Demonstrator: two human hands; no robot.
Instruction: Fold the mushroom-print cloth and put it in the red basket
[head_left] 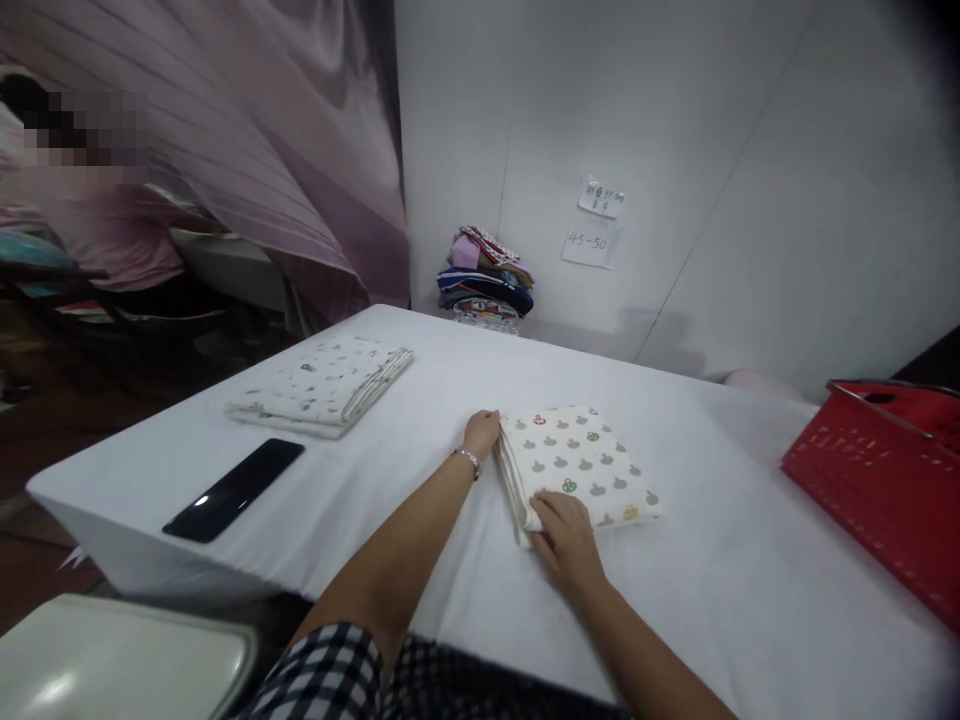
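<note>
A folded white cloth with grey, red, green and yellow mushroom-like prints lies on the white-covered table in front of me. My left hand, with a bracelet at the wrist, is closed on its far left corner. At the near left corner, my right hand grips the folded layers, fingers on top and thumb at the edge. The layered fold runs between both hands along the cloth's left side. Farther left rests another folded white cloth with small dark prints, untouched by either hand.
A black phone-like slab lies near the table's left front edge. On the right stands a red plastic basket. Behind the table is a stack of folded fabrics by the wall. A person sits at far left, near a pink curtain.
</note>
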